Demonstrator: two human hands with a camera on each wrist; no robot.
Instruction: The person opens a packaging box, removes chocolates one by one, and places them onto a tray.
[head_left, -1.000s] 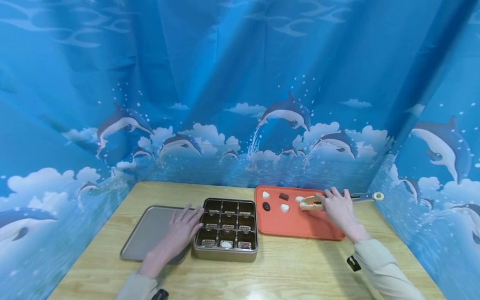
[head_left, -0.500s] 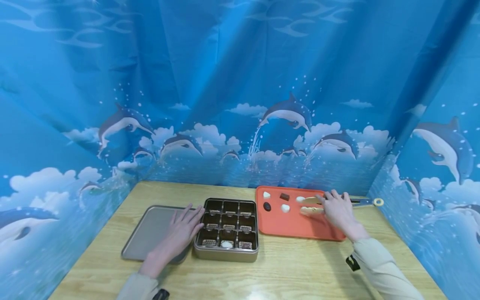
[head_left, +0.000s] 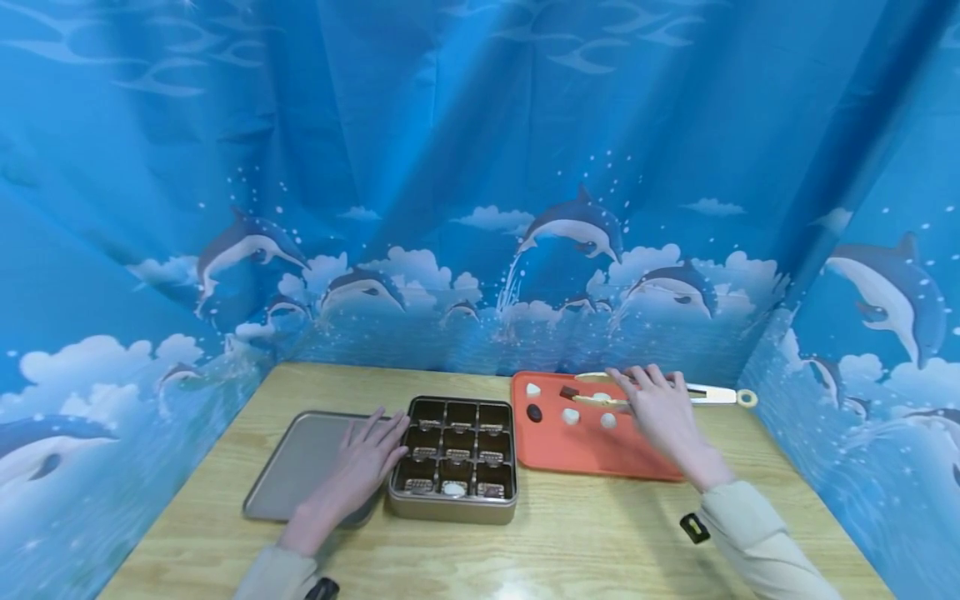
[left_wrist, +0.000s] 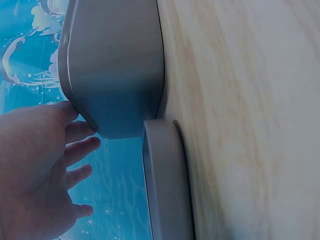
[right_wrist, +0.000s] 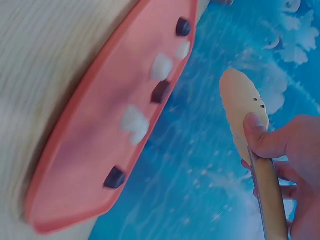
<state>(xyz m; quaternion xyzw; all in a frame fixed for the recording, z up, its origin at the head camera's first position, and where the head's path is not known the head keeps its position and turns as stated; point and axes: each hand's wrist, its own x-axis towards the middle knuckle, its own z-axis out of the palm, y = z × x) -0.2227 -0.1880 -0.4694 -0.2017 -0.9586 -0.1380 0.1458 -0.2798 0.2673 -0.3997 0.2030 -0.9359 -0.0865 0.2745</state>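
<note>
My right hand (head_left: 663,412) grips a pair of tongs (head_left: 720,394) with cream scalloped tips, held over the orange-red tray (head_left: 570,454). Nothing visible sits between the spread tips. Several small chocolate-like pieces lie on the tray, among them a white piece (head_left: 608,421), a brown block (head_left: 568,392) and a dark oval (head_left: 534,412). The straight fingers of my left hand (head_left: 363,458) touch the left rim of a brown metal box (head_left: 450,510) divided into square compartments. A white piece (head_left: 453,490) lies in its front middle compartment.
A flat grey metal lid or tray (head_left: 292,467) lies left of the box, partly under my left forearm. Box and orange-red tray stand close side by side on the wooden table (head_left: 570,542). A blue dolphin-print curtain (head_left: 450,208) hangs behind and at both sides.
My right hand has lifted the tongs and moved them left and back over the tray. A white piece formerly between the tips now lies uncovered. My left hand stays put.
</note>
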